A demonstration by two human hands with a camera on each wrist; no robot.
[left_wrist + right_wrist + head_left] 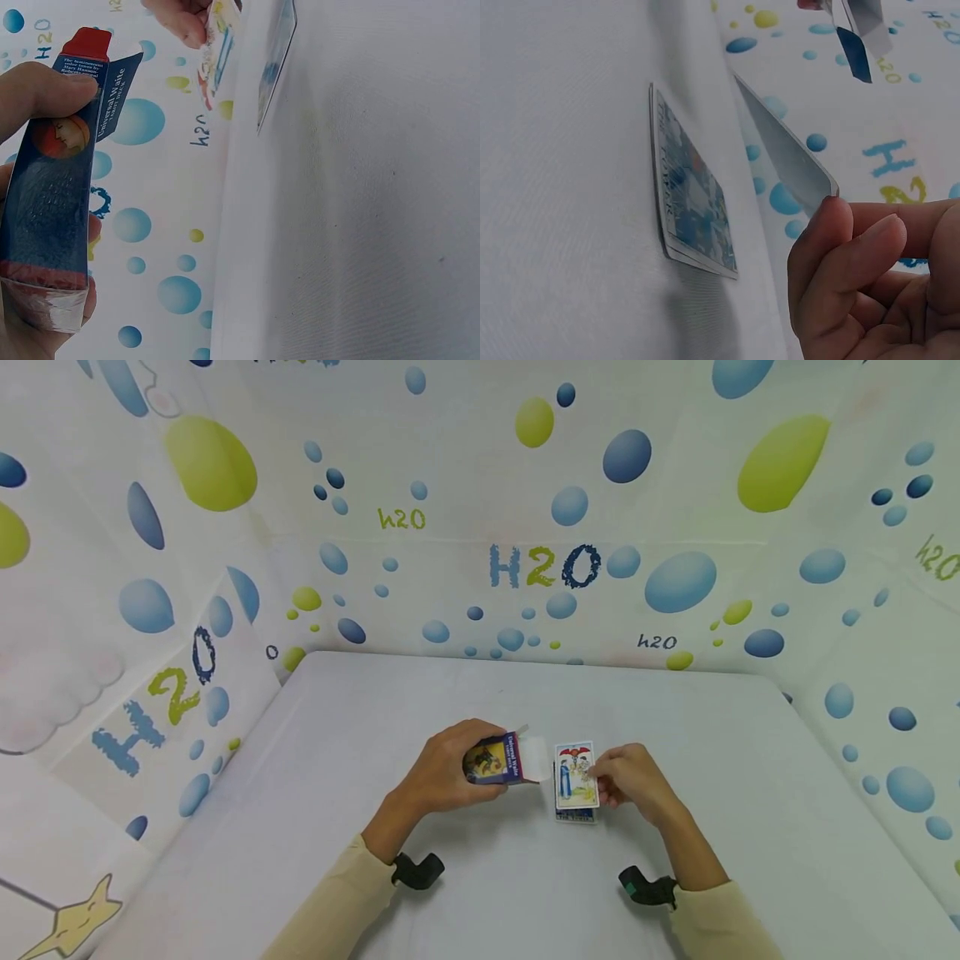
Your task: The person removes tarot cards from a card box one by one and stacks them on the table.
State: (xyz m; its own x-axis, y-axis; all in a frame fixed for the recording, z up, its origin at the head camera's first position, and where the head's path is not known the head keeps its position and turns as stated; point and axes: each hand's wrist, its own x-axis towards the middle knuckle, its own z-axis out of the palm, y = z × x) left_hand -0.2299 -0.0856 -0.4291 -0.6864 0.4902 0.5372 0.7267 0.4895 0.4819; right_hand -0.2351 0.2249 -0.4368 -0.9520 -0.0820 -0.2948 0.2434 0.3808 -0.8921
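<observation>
By left hand (444, 768) the opened Universal Waite box (489, 761) is gripped, by right hand (637, 781) one unlaid tarot card (573, 781) above the laid Tower (696, 189).

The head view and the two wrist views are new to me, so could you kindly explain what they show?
There is no robot here, just a person's two bare hands. The head picture comes from a camera worn on the head, looking forward and down. The other two come from cameras worn on the wrists, probably the black devices by the sleeves. The left hand grips an open card box. The right hand pinches a picture card. On the white table lies a thin pile of cards; the right wrist picture shows the pinched card raised clear of it.
</observation>
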